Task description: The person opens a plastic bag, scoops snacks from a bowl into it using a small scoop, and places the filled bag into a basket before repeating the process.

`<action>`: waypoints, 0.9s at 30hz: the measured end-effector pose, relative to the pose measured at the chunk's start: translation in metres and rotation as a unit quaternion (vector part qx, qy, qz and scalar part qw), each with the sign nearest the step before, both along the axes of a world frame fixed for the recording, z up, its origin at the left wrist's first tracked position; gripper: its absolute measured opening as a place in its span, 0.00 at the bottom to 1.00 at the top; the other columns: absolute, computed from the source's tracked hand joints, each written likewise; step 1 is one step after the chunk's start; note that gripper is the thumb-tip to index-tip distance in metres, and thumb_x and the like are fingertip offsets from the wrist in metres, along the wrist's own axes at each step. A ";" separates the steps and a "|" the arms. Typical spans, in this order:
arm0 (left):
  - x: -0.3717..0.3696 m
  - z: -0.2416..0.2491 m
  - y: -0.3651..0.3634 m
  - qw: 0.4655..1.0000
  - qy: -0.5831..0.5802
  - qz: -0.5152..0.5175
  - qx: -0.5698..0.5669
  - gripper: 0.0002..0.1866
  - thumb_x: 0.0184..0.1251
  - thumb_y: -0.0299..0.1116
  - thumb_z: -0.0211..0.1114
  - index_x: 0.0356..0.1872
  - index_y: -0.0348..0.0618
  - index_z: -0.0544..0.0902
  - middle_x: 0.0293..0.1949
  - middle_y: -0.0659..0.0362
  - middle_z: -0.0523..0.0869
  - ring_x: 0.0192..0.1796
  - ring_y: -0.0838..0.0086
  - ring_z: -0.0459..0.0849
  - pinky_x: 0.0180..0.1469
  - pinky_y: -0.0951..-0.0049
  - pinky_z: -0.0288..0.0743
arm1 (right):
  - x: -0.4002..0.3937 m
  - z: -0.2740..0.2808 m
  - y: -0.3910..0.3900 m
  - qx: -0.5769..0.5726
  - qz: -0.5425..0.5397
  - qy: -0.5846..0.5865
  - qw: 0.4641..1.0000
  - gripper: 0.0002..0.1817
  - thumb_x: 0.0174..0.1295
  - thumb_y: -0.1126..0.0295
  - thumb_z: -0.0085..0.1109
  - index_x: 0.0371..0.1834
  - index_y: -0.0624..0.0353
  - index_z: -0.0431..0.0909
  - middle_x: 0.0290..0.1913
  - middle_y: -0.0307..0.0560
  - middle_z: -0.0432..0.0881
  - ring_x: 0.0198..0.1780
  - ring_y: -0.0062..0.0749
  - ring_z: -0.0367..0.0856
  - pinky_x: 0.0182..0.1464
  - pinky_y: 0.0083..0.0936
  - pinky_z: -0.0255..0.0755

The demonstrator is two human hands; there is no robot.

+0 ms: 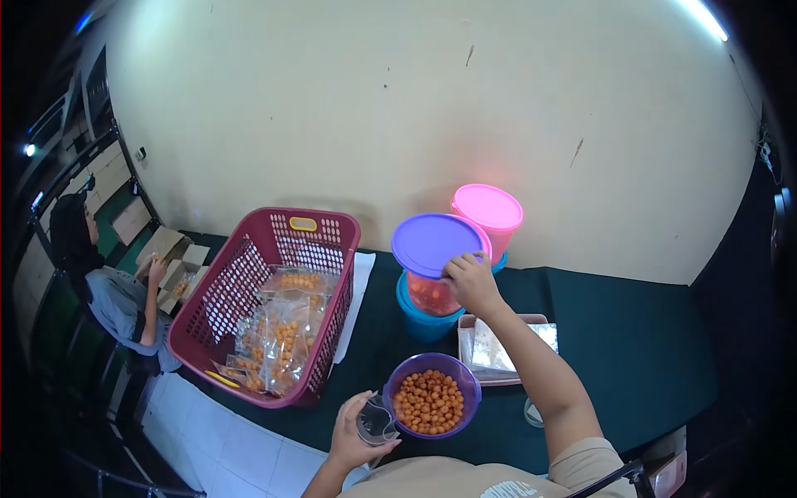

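My left hand (359, 433) is wrapped round a clear plastic cup (377, 420), which is tilted beside a purple tub (472, 398) of round orange snacks (428, 402). My right hand (471, 280) grips the near right edge of a purple lid (433, 245). Below that lid stands a clear pinkish container (432, 295) with reddish contents, above a blue tub (425, 322). Whether the lid rests on the container cannot be told.
A maroon basket (242, 217) holding bagged orange snacks stands at the left. A pink-lidded container (488, 207) is behind. A tray (501, 383) with plastic packets lies under my right forearm. Another person (124, 299) works at boxes at far left.
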State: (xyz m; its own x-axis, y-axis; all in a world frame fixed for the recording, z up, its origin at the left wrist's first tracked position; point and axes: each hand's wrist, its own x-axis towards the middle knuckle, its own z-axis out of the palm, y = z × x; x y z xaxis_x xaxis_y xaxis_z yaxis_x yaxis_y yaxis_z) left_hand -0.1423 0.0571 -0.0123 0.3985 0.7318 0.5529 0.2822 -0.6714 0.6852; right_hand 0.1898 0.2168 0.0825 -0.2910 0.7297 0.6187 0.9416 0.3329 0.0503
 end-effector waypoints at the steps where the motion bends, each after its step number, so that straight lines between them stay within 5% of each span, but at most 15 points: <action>1: 0.002 -0.001 -0.002 1.000 0.001 0.001 -0.006 0.57 0.34 0.42 0.84 0.68 0.52 0.58 0.60 0.45 0.73 0.61 0.49 0.75 0.62 0.52 0.68 | 0.001 0.000 0.000 -0.006 0.001 0.001 1.000 0.11 0.54 0.62 0.65 0.37 0.52 0.77 0.39 0.38 0.78 0.47 0.33 0.76 0.59 0.45 0.60; 6: 0.008 -0.007 -0.003 0.999 0.002 0.044 -0.004 0.56 0.33 0.41 0.84 0.68 0.50 0.59 0.60 0.44 0.74 0.61 0.49 0.74 0.62 0.52 0.67 | 0.005 -0.015 -0.053 0.057 -0.028 0.163 0.985 0.21 0.53 0.60 0.67 0.49 0.54 0.77 0.50 0.45 0.78 0.55 0.43 0.73 0.61 0.44 0.57; 8: 0.006 -0.006 -0.001 0.998 0.006 0.069 -0.015 0.56 0.33 0.40 0.84 0.68 0.49 0.59 0.61 0.44 0.73 0.61 0.49 0.74 0.63 0.53 0.67 | 0.023 -0.035 -0.100 -0.002 -0.038 0.168 0.985 0.22 0.52 0.61 0.68 0.49 0.56 0.76 0.51 0.49 0.77 0.55 0.48 0.72 0.61 0.44 0.58; 11: -0.002 -0.005 0.004 0.995 0.044 0.085 -0.002 0.58 0.31 0.36 0.84 0.68 0.43 0.58 0.63 0.45 0.69 0.64 0.56 0.72 0.67 0.59 0.65 | 0.073 -0.089 -0.180 -0.114 -0.195 0.172 0.959 0.22 0.52 0.62 0.68 0.49 0.59 0.76 0.50 0.52 0.77 0.55 0.51 0.72 0.59 0.45 0.62; 16: 0.004 0.000 0.012 0.992 0.053 0.114 -0.003 0.55 0.32 0.38 0.83 0.68 0.48 0.60 0.62 0.45 0.72 0.61 0.50 0.74 0.63 0.53 0.66 | 0.143 -0.153 -0.317 -0.333 -0.470 0.149 0.804 0.29 0.53 0.57 0.70 0.57 0.56 0.72 0.59 0.49 0.72 0.62 0.49 0.68 0.58 0.51 0.65; 19: 0.015 0.000 0.017 0.990 0.078 0.114 0.001 0.55 0.33 0.38 0.82 0.68 0.48 0.60 0.62 0.46 0.72 0.61 0.50 0.73 0.63 0.53 0.66 | 0.144 -0.165 -0.354 -0.384 -0.505 0.196 0.748 0.29 0.53 0.57 0.70 0.57 0.55 0.71 0.60 0.48 0.71 0.62 0.48 0.68 0.58 0.52 0.65; 27: 0.042 0.006 0.019 0.992 0.104 0.077 0.008 0.53 0.36 0.39 0.82 0.68 0.50 0.60 0.63 0.48 0.71 0.63 0.52 0.72 0.64 0.53 0.65 | 0.134 -0.198 -0.365 -0.395 -0.470 0.304 0.728 0.26 0.55 0.57 0.68 0.52 0.57 0.73 0.51 0.53 0.80 0.52 0.51 0.80 0.51 0.42 0.74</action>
State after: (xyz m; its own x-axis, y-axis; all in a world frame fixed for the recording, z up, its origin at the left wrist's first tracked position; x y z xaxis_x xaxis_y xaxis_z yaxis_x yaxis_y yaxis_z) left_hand -0.1002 0.0761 -0.0062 0.3886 0.7849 0.4826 0.5164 -0.6193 0.5914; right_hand 0.3237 -0.1486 -0.1154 0.7191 0.6284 -0.2967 0.5404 -0.7741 -0.3298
